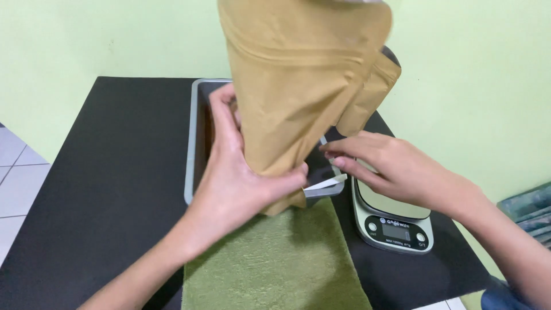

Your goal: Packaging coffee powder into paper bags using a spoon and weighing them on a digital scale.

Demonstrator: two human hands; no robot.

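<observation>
I see a black tabletop against a pale green wall — on it a green terry towel and a silver digital kitchen scale — grey floor tiles at left.

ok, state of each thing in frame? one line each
brown paper pouch: upright, held in left hand grip
second pouch: upright behind it
right hand: flat, over the scale, holding nothing visible
metal tray: on table, contents hidden
kitchen scale: display reading unclear
green towel: lying flat
</observation>
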